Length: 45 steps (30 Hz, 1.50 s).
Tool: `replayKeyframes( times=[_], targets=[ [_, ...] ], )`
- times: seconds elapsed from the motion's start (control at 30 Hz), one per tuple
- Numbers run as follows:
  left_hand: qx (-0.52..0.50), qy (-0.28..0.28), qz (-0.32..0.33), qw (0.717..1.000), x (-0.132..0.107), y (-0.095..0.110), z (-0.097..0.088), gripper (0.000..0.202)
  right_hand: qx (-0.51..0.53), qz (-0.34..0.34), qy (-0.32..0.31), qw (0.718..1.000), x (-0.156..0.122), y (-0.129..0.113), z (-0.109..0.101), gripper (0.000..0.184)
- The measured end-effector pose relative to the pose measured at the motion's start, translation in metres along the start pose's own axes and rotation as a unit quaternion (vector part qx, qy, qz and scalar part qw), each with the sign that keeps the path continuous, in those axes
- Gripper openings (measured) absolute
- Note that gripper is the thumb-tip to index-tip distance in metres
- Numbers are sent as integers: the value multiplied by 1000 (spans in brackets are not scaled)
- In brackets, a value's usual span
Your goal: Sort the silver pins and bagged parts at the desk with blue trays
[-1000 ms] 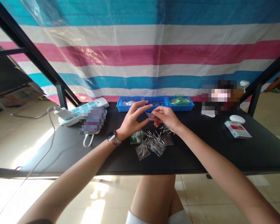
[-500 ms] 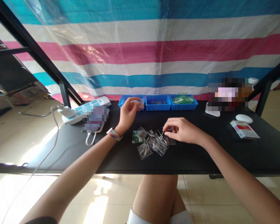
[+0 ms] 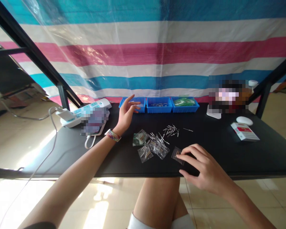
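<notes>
My left hand [image 3: 126, 116] is raised over the front of the left blue bin [image 3: 143, 109], its fingers spread and nothing held. At the right, my right hand [image 3: 203, 163] has its fingers apart, the fingertips touching a small clear zip bag [image 3: 175, 154] with brass-coloured pieces inside. Left of that bag lie more clear bags [image 3: 160, 149], a greenish bag [image 3: 139, 139] and loose pop rivets [image 3: 156, 137]. Another small heap of pop rivets [image 3: 171, 130] sits just behind, with a single rivet [image 3: 188, 129] off to its right.
A middle bin [image 3: 159, 109] holds rivets and a right bin [image 3: 185, 109] holds green packets. A power strip [image 3: 90, 109] with a cable stands at the left, beside a blurred-out device. On the right are a small box [image 3: 245, 132], a white oval case [image 3: 244, 121] and a white stand [image 3: 214, 112].
My right hand has moved right and toward the table's front edge, opening, and a clear bag has shifted with it. Rivets lie where it was. My left hand's fingers have spread.
</notes>
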<state>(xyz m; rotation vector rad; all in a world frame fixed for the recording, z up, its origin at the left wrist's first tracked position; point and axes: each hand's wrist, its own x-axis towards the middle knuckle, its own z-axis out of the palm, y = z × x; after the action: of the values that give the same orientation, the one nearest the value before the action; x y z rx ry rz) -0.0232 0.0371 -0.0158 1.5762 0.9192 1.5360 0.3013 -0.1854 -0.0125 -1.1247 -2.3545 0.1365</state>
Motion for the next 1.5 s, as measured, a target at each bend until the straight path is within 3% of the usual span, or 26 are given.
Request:
replayKeyframes(
  times=[0.1, 0.23, 0.33, 0.47, 0.57, 0.67, 0.83, 0.9, 1.0, 1.17, 1.27, 1.37, 1.5],
  targets=[
    [14, -20, 4, 1000, -3, 4, 5, 42, 22, -12, 9, 1000, -7, -5, -1, 27],
    [19, -40, 0, 999, -7, 7, 9, 32, 49, -8, 5, 999, -12, -13, 5, 37],
    [16, -51, 4, 999, -9, 8, 11, 28, 71, -5, 36, 997, -15, -21, 12, 31],
    [22, -79, 21, 996, -13, 10, 14, 24, 207, 15, 79, 975, -9, -29, 15, 19],
    [78, -126, 72, 986, -20, 15, 17, 34, 329, 135, 105, 929, 18, -23, 13, 19],
    [164, -148, 167, 961, -26, 20, 20, 47, 446, 221, 118, 859, 70, -3, 15, 46],
    [238, -171, 278, 915, -28, 22, 18, 49, 526, 209, 125, 815, 158, 35, 35, 44],
    [247, -163, 304, 906, -27, 22, 17, 40, 557, 197, 119, 798, 176, 42, 45, 44],
    [245, -157, 320, 902, -26, 22, 18, 25, 591, 194, 100, 777, 182, 45, 56, 46],
    [217, -169, 279, 920, -30, 28, 24, 13, 585, 194, 76, 784, 171, 47, 55, 46],
    [199, -156, 193, 948, -34, 31, 28, 13, 551, 171, 68, 814, 167, 50, 51, 44],
    [152, -126, 99, 975, -35, 31, 30, 21, 493, 151, 106, 850, 166, 51, 51, 41],
    [47, -129, 15, 990, -32, 33, 33, 29, 457, 110, 122, 874, 164, 50, 53, 64]
  ],
)
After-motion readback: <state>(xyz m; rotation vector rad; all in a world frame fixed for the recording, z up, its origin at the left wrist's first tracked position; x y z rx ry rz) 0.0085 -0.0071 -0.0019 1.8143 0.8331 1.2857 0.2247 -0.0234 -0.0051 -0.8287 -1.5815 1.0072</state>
